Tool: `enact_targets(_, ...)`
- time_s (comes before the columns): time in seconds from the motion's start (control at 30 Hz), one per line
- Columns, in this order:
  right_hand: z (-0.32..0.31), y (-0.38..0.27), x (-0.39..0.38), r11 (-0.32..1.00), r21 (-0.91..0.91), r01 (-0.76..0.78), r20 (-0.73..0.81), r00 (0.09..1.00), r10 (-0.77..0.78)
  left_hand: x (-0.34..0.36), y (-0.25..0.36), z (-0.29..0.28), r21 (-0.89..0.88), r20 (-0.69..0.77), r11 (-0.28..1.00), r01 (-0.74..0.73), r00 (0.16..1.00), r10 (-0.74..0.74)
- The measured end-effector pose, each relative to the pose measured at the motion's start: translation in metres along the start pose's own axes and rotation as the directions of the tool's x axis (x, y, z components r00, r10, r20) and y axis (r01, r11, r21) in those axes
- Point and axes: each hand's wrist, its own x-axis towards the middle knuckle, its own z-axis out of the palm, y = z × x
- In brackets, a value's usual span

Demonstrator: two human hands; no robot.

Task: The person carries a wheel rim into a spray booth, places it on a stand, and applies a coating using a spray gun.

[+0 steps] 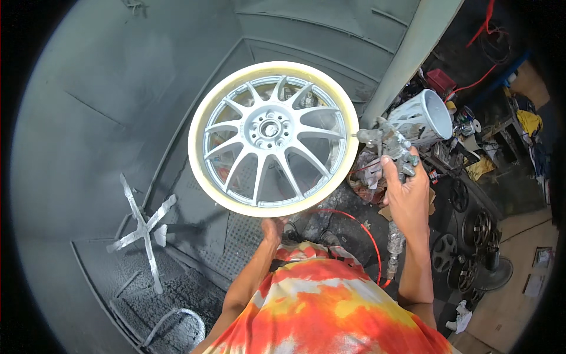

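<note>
Bearing small lettering (242, 130), a silver wheel (270, 128)

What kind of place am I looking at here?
Most likely a workshop where car wheels get spray-painted. The right hand grips a paint-caked spray gun, its nozzle near the edge of a pale silver multi-spoke alloy wheel, and several darker wheels are grouped off to the right.

A head-worn fisheye looks down from near onto the wheel (270, 128).
</note>
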Motion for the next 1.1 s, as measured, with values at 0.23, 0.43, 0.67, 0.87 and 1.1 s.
enact_targets(0.23, 0.015, -0.008, 0.004, 0.995, -0.093, -0.022, -0.128, 0.992, 0.009, 0.036, 0.047, -0.036, 0.262, 0.124, 0.965, -0.016, 0.992, -0.018)
enact_targets(0.43, 0.022, -0.027, -0.007, 0.990, -0.055, -0.129, -0.124, 0.985, 0.122, 0.092, 0.089, -0.090, 0.337, 0.282, 0.906, -0.256, 0.946, 0.162)
enact_targets(0.67, 0.024, -0.041, -0.016, 0.977, 0.008, -0.213, -0.049, 0.976, 0.213, 0.153, 0.147, -0.094, 0.379, 0.435, 0.819, -0.432, 0.864, 0.254)
enact_targets(0.87, 0.034, -0.040, -0.021, 0.976, 0.027, -0.217, -0.081, 0.972, 0.219, 0.178, 0.172, -0.076, 0.347, 0.450, 0.832, -0.433, 0.855, 0.257)
enact_targets(1.1, 0.038, -0.023, -0.028, 0.982, -0.060, -0.180, -0.258, 0.953, 0.159, 0.183, 0.139, -0.101, 0.279, 0.416, 0.879, -0.387, 0.873, 0.253)
